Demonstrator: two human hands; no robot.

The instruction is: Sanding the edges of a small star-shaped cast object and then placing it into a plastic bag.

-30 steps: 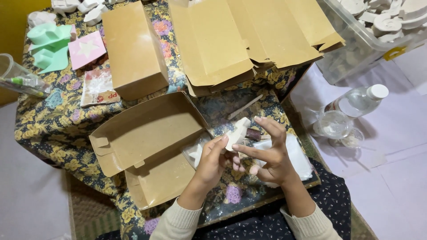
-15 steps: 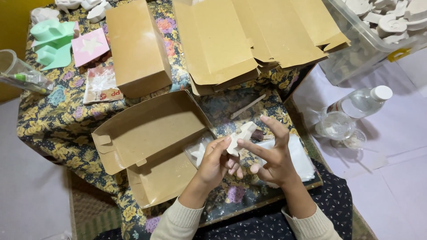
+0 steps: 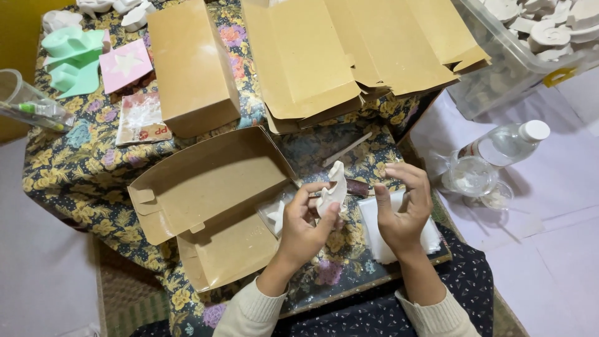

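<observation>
I see my left hand (image 3: 306, 221) with its grip closed around a small white plaster figure (image 3: 334, 187), held upright just right of the open brown cardboard box (image 3: 206, 187) on the counter (image 3: 81, 175). My right hand (image 3: 402, 209) hovers beside the figure, fingers half curled, holding nothing.

A home craft corner, by the look of it. Low table under a floral cloth (image 3: 81, 181), stacked flat brown cardboard boxes (image 3: 349, 56), pastel moulds (image 3: 72, 59), clear tub of white plaster casts (image 3: 530, 43) alongside.
</observation>
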